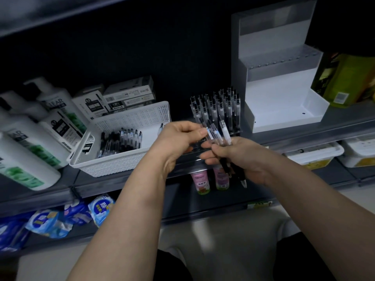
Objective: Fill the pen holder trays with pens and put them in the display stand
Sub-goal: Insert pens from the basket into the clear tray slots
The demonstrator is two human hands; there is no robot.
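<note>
My right hand [237, 157] grips a bunch of clear pens [220, 134] with black tips pointing down. My left hand [178, 138] pinches one pen of that bunch near its upper end. Behind my hands a clear pen holder tray [217, 110] stands on the shelf with several pens upright in it. A white perforated basket [129, 138] to the left holds several loose pens lying flat. The white stepped display stand [284, 94] stands at the right on the same shelf, with one clear holder on its upper step.
White pump bottles [34, 134] and pen boxes [125, 96] crowd the shelf's left end. A yellow-green package [345, 78] stands right of the stand. Lower shelves carry blue packets [67, 220], small pink bottles [203, 181] and white tubs [316, 155].
</note>
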